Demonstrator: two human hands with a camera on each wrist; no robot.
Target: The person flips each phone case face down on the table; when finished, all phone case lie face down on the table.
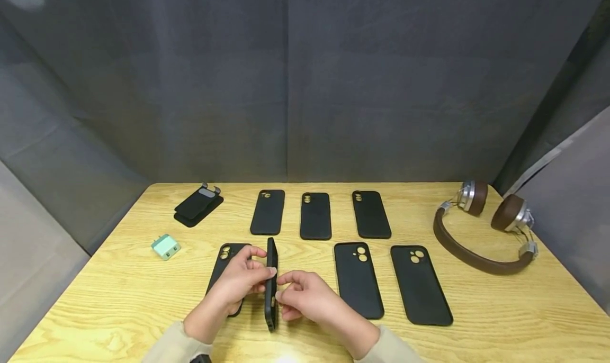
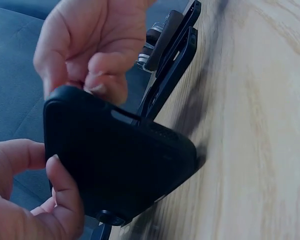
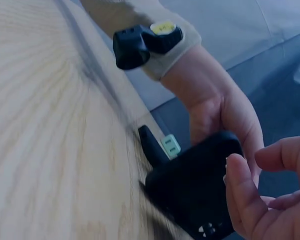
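A black phone case [image 1: 271, 305] stands on its long edge above the table, seen nearly edge-on in the head view. My left hand [image 1: 241, 278] grips it from the left, with the thumb across its near edge. On the other side, my right hand [image 1: 307, 297] has thumb and index finger bent and apart, their tips at the case's right side; the right wrist view shows a gap between them. In the left wrist view the case [image 2: 105, 150] shows a broad dark face and a slot in its edge. Beneath the left hand lies another black phone case [image 1: 221, 265], partly hidden.
Two black phone cases [image 1: 359, 286] [image 1: 421, 289] lie to the right, and several more [image 1: 315, 217] in a row behind. At back left is a black case with a slider [image 1: 195, 204], near a mint charger plug [image 1: 165, 246]. Brown headphones [image 1: 476, 260] rest at the right.
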